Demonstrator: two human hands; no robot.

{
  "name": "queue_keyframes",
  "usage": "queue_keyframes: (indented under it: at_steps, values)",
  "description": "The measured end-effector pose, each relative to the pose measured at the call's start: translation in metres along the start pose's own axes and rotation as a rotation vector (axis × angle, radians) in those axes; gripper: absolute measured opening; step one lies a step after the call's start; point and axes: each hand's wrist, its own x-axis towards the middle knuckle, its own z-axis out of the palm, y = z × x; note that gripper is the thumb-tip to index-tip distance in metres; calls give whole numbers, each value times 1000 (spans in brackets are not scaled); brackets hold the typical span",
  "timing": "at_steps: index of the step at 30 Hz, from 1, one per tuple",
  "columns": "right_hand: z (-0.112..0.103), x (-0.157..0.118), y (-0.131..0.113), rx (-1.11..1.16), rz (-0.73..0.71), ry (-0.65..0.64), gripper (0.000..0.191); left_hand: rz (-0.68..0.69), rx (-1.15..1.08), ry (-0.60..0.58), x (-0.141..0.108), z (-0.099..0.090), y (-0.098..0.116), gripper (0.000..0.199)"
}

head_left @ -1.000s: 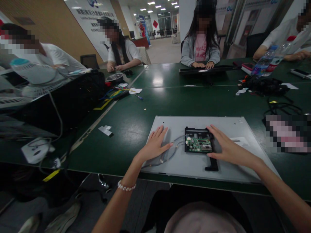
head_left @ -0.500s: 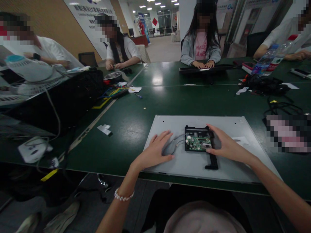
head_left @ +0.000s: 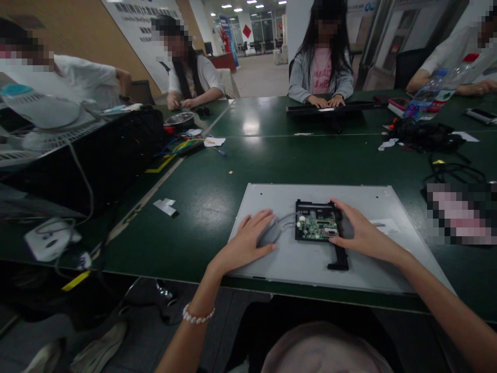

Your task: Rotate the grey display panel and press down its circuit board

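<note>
A flat grey metal panel (head_left: 295, 267) lies on the green table in front of me. On it rests a black plastic bracket (head_left: 342, 259) carrying a green circuit board (head_left: 314, 228). My right hand (head_left: 361, 230) grips the bracket's right side, forefinger at its upper corner and thumb by the board's lower right corner. Thin grey cables (head_left: 282, 221) run leftward from the board to my left hand (head_left: 248, 241). That hand lies on the panel's left part with fingers spread; its palm hides the cables' far ends.
Silver tape scraps (head_left: 166, 206) lie left of the panel. A black box-like unit (head_left: 128, 150) with a white fan on it stands farther left. Black cables (head_left: 421, 135) and plastic bottles (head_left: 429, 98) are at the right. Several people sit around the table (head_left: 202, 233).
Both hands and the bracket hold nearly the same position. At the far left, a seated person has shifted, raising an elbow. The camera view has moved slightly.
</note>
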Motion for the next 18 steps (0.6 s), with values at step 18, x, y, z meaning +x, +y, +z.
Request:
queue_keyframes:
  at_steps: [18]
  values:
    - [3, -3, 4, -11, -9, -31, 88, 12, 57, 40, -4, 3, 1, 61]
